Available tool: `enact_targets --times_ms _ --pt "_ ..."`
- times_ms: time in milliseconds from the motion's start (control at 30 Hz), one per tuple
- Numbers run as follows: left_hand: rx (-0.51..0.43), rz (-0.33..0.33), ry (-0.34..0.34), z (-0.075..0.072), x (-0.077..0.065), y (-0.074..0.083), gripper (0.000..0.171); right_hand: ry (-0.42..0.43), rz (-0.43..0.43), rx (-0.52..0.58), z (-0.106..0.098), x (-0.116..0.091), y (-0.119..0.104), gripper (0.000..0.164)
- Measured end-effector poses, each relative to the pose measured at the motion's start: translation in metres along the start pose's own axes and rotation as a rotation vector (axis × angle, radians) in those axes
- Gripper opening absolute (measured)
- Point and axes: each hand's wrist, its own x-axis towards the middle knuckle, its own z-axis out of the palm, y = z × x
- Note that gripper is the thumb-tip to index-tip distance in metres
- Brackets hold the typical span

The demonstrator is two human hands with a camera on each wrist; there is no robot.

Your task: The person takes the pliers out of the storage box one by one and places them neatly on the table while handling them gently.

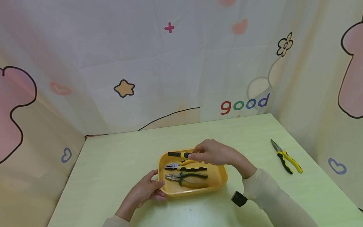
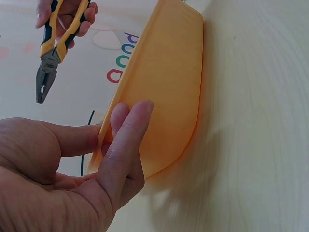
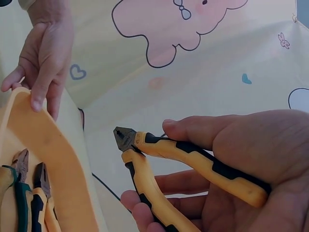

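Note:
A yellow plastic tray sits on the table, its left end gripped by my left hand, thumb over the rim and fingers outside and under it. Above the tray's far side, my right hand holds yellow-and-black pliers by the handles, the head pointing left. The handles are spread apart in the right wrist view. Inside the tray lie yellow-and-black combination pliers and, nearer me, green-and-yellow combination pliers, both with heads to the left.
Long-nose pliers with yellow-and-black handles lie on the table's right side. A patterned curtain stands behind the pale green table and along both sides. A black block is at the right sleeve.

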Motion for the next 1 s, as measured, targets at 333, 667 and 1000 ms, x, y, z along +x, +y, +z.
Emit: enact_targets --times_ms 333,667,1000 --pt "0.003 -0.002 0.008 0.0 0.0 0.001 0.068 0.001 0.011 -0.023 -0.01 -0.002 -0.006 0.035" --pt "-0.008 0.011 -0.006 -0.001 0.0 0.0 0.066 0.012 0.014 -0.055 -0.027 0.0 -0.02 0.033" --pt "0.001 0.002 -0.001 -0.001 0.001 -0.001 0.068 0.023 -0.01 -0.071 -0.043 -0.001 -0.03 0.031"
